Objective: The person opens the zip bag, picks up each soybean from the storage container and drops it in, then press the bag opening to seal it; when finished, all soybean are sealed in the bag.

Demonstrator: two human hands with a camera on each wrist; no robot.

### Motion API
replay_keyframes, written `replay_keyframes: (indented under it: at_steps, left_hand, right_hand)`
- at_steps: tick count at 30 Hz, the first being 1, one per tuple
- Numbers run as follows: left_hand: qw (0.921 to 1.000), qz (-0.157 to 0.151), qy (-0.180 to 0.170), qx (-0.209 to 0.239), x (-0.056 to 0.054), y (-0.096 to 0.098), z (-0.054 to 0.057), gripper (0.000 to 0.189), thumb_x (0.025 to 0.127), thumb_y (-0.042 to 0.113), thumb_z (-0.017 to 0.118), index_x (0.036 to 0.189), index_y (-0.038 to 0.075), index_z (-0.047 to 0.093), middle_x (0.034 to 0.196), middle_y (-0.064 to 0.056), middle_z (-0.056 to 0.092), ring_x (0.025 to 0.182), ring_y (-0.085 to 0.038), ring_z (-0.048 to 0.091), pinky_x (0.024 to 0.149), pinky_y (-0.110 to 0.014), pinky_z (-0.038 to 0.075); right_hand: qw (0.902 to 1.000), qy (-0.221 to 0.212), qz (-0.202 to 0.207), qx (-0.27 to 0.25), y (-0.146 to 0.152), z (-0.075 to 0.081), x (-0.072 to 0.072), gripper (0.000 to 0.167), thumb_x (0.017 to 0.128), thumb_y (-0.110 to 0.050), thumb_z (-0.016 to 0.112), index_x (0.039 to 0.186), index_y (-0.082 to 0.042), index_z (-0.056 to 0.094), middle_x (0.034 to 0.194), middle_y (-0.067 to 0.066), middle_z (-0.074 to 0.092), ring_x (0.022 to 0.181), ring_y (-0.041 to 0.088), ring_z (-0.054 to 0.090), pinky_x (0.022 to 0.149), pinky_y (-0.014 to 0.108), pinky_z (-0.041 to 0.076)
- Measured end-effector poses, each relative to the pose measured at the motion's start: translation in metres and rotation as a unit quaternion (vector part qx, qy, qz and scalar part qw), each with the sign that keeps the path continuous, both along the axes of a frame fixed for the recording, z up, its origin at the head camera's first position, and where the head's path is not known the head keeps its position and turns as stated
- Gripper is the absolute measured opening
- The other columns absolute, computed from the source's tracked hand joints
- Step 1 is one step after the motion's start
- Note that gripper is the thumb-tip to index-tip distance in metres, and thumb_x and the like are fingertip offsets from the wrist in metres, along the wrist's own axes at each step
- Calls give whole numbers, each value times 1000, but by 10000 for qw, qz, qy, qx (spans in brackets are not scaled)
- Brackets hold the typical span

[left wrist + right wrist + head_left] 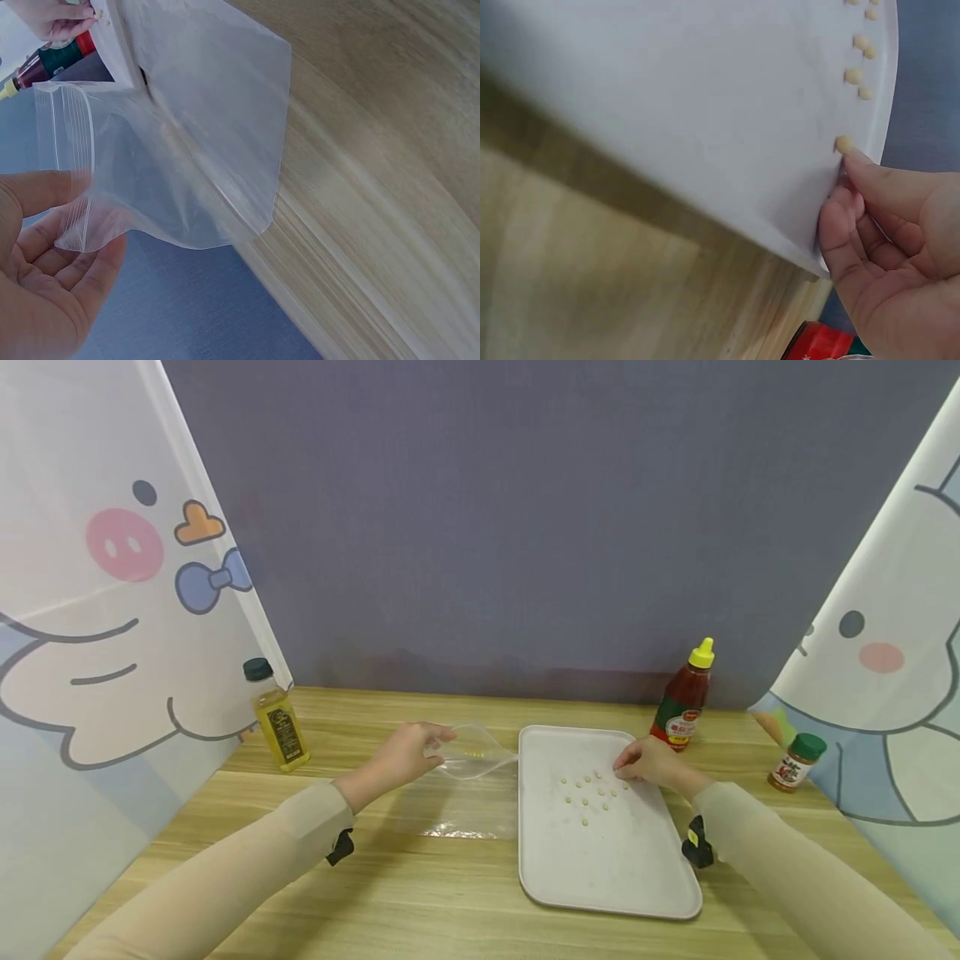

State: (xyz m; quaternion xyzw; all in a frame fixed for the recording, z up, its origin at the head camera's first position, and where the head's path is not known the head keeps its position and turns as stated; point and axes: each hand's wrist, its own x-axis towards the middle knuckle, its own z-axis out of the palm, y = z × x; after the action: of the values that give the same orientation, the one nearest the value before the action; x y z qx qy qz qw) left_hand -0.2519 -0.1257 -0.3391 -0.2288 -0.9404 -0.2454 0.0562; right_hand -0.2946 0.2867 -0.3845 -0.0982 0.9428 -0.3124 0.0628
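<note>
My left hand (408, 753) pinches the mouth of a clear zip bag (187, 142) between thumb and fingers. The bag's mouth gapes, and its lower part lies on the table beside the white tray (600, 868). A short row of small yellow spots shows at the bag in the head view. Several pale yellow soybeans (853, 76) lie scattered on the tray. Over the tray's far right part, my right hand (649, 760) has its fingers curled low. Its thumb tip meets one soybean (844, 144); whether anything sits between the fingertips is hidden.
An oil bottle (279, 722) stands at the left. Behind the tray's right corner stands a red sauce bottle (681, 706) with a yellow cap. Farther right is a small green-lidded jar (797, 763). A grey partition (480, 527) rises along the table's back.
</note>
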Motion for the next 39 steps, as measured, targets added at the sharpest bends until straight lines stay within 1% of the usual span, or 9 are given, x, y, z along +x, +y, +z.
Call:
replay_keyframes:
  at_steps: [9,16,19,22,26,31,33,36,39]
  left_hand:
    - [10000,-26,-5,7,-1,-1,-1,42,81,0,74,122,5,66,121,-10,68,105,-29,66,91,-41,56]
    - [10000,5,5,-8,-1,-1,-2,42,81,1,74,122,5,66,120,-10,68,104,-28,66,89,-41,57]
    - [10000,-39,45,10,-2,-1,-2,41,81,0,74,121,5,66,119,-10,69,103,-28,66,89,-40,57]
    - [9999,-92,58,21,-3,-1,-1,40,81,0,74,121,3,66,118,-11,69,101,-28,66,88,-39,57]
    - [9999,-127,70,56,-3,-1,0,40,81,0,74,120,2,66,118,-13,69,101,-29,67,88,-40,57]
    - [9999,-99,-3,83,-3,0,0,40,82,0,73,121,2,65,119,-12,69,103,-30,66,90,-41,56]
    - [9999,-92,-15,72,-3,0,0,40,82,1,73,121,3,65,119,-12,68,104,-30,66,90,-41,56]
    - [9999,-113,-1,73,-3,1,0,40,82,1,73,122,3,65,120,-12,68,105,-30,66,91,-41,56]
    - [9998,-149,-2,115,-3,1,-1,41,82,2,73,122,3,65,121,-12,68,107,-30,65,92,-41,56]
  right_hand:
    - [9993,50,-36,-371,0,13,0,14,85,-9,71,91,4,71,72,6,69,66,14,61,60,29,53]
    - [9908,-130,-165,-1339,-13,26,0,26,89,-9,69,106,10,67,89,12,73,77,23,69,74,39,60]
    - [9884,-62,-98,-1515,-21,34,0,28,89,-10,69,109,10,65,93,13,74,82,27,70,78,41,60]
    - [9874,71,-6,-1579,-33,44,2,28,89,-10,69,108,10,66,93,14,74,81,26,70,78,40,61]
    - [9871,156,88,-1590,-50,55,4,26,88,-11,70,106,8,67,94,19,73,77,21,70,74,33,61]
    - [9862,205,204,-1632,-74,62,7,23,87,-14,72,103,3,70,84,8,74,72,16,68,71,28,60]
    - [9841,237,327,-1732,-86,63,9,21,87,-13,72,102,2,71,81,4,73,71,17,68,70,28,60]
    - [9800,244,507,-1908,-105,66,13,20,87,-10,71,101,4,71,81,6,73,74,24,69,70,28,60]
    - [9767,234,689,-2021,-126,68,16,19,86,-8,71,100,4,71,83,9,73,75,25,69,69,27,60]
